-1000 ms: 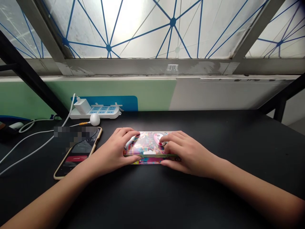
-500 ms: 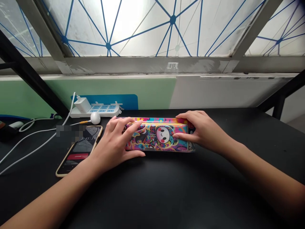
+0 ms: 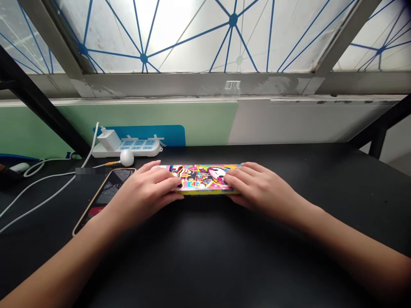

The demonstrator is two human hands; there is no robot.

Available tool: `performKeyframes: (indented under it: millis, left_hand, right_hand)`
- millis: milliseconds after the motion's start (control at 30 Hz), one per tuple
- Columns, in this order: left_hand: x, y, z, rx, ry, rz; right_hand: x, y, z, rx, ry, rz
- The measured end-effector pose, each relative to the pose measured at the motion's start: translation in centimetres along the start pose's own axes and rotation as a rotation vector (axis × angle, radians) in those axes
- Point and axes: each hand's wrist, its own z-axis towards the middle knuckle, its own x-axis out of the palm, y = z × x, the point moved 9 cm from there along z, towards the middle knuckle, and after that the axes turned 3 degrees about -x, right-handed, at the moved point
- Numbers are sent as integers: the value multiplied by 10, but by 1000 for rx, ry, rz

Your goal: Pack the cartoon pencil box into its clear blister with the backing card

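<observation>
A long, flat pencil case lies across the black desk in front of me. Its top carries a bright cartoon print with a round white face, and a yellow side faces me. Around its left end my left hand is closed, thumb along the near side and fingers on top. My right hand grips the other end, its fingers lying over the print beside the white face. Both ends of the case are partly hidden under my hands.
Left of my left hand lies a phone in a pale case. Behind it are a round white plug-like piece on a cable and a power strip with a charger. White cables run left. A window rises behind the desk.
The pencil case now shows a flat, brighter printed top and a yellow near side, instead of a raised panel with a clear edge. Both hands have closed around its ends.
</observation>
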Motion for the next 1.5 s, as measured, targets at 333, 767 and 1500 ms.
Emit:
performKeyframes:
  millis: [333,767,1500]
  left_hand:
    - [19,-13,2,20,134,-50]
    - [34,23,-7,-371,278,14]
    - [33,56,-20,-727,186,-158]
  right_hand:
    - [11,12,4,52,35,134]
    - [19,16,4,43,93,130]
    - [6,-4,1,124,74,48]
